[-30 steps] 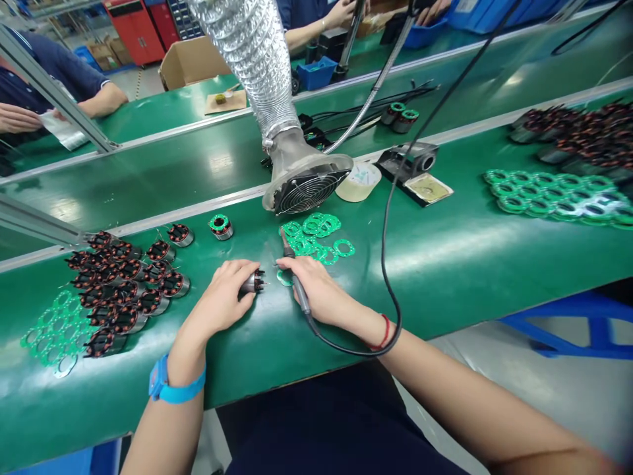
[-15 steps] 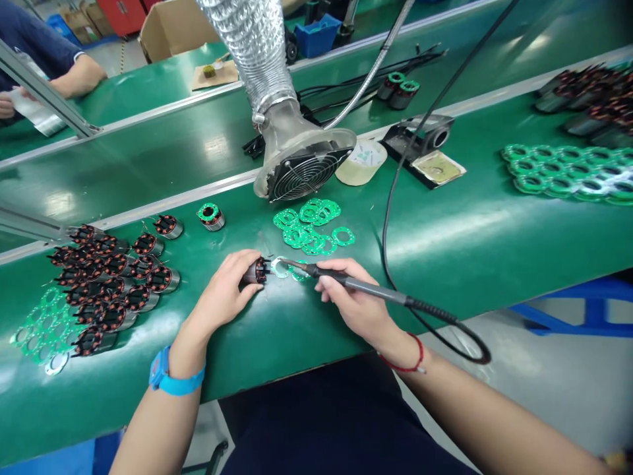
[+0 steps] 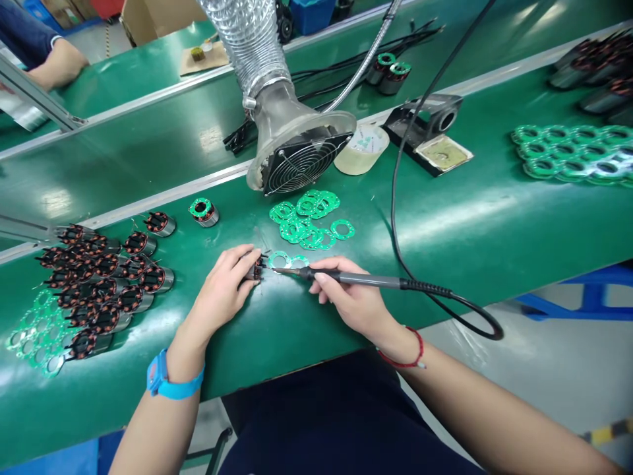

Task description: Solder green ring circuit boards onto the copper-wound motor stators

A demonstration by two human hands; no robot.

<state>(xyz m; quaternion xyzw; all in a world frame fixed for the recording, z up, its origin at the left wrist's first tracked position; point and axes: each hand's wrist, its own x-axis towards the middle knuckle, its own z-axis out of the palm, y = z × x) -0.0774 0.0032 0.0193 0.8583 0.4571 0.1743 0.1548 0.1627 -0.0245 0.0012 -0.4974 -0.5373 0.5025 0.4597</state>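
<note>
My left hand (image 3: 222, 284) is closed around a motor stator (image 3: 256, 268), which lies on its side with its black pins and copper windings facing right. My fingers hide most of its body. In my right hand (image 3: 349, 297) is a soldering iron (image 3: 363, 280), held like a pen, its tip pointing left close to the stator's pin end. Whether the tip touches anything I cannot tell. Just beyond the tip lie a ring-shaped green circuit board (image 3: 279, 261) and a second ring board (image 3: 299, 262). A loose pile of green ring boards (image 3: 301, 224) sits farther back.
Many stators (image 3: 106, 277) crowd the left, beside a sheet of ring boards (image 3: 39, 330). One stator with a green board (image 3: 204, 211) stands apart. A fume extractor (image 3: 301, 161) hangs over the bench, near a tape roll (image 3: 363, 148) and an iron stand (image 3: 435, 125). The iron's cable (image 3: 395, 178) loops rightward.
The soldering iron's tip has moved left and slightly down, off the ring board toward the stator's pins. My left hand still holds the stator, and the whole view has shifted slightly.
</note>
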